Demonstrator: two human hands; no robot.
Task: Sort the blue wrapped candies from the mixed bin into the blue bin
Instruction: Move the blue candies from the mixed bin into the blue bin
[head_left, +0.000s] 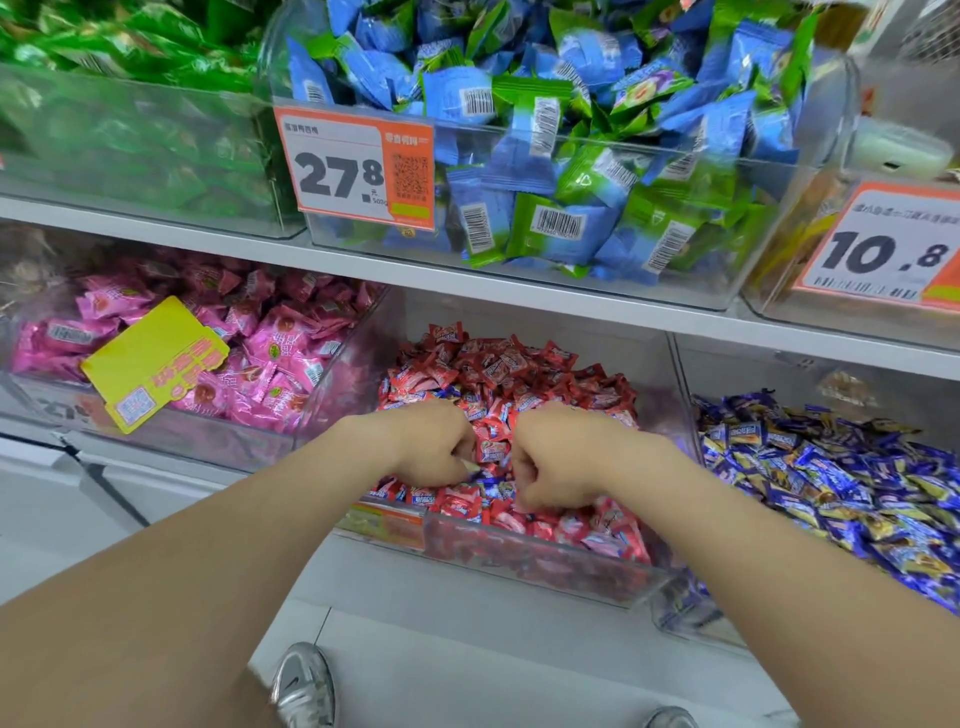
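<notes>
So both hands are knuckle-deep in the mixed bin (545, 566), the one that's mostly red wrappers on the lower shelf. The left hand (431, 441) is curled into a loose fist with the fingers tucked down into the pile, and honestly I can't tell if it's got anything pinched in there. Right between the two hands, just below the knuckles, a blue candy (488, 486) is poking out of the red ones, lying roughly crosswise, touching distance for either hand. The right hand (556, 457) is curled the same way, fingertips buried, contents hidden too. The blue bin (753, 374) sits directly to the right, sharing a wall with the mixed one, so the right hand is the nearer one for the drop. I'd guess whatever gets picked just goes sideways over that divider. Both forearms come in low, wrists bent down.
</notes>
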